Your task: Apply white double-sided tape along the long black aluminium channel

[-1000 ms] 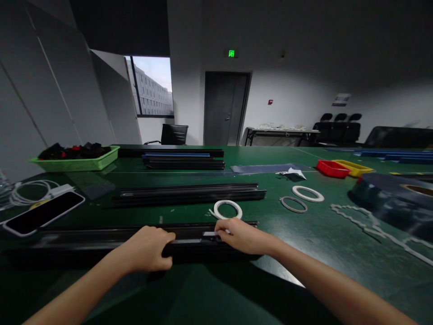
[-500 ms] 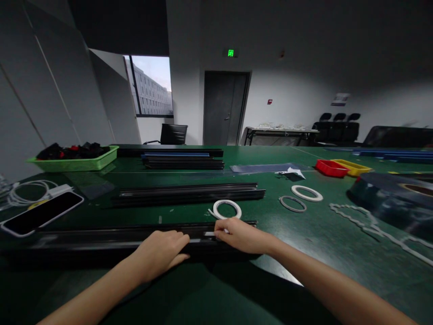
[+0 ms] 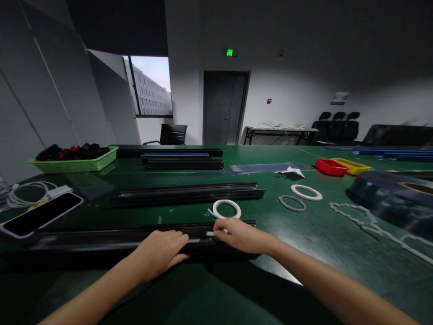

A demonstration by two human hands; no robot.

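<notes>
A long black channel-shaped profile [image 3: 88,247] lies across the table in front of me. My left hand [image 3: 158,253] grips its near edge, fingers over the top and thumb on the front side. Near its right end, my right hand [image 3: 238,234] is closed in a pinch on a short white strip of tape [image 3: 210,234] at the profile's channel. The fingertips hide part of the strip, and I cannot tell how much of it is stuck down. Just behind the right hand lies a white tape roll [image 3: 216,207] with a loose end.
Another black profile [image 3: 189,194] lies farther back, with more stacked profiles [image 3: 182,163] beyond. A phone [image 3: 42,214] and a green basket [image 3: 77,164] are at left. On the right are two thin rings [image 3: 292,203], a red tray [image 3: 331,167] and a large wrapped roll [image 3: 379,198].
Both hands stay almost in place on the profile. The white strip visible beside the right fingertips looks slightly shorter. The whole view has shifted very slightly.
</notes>
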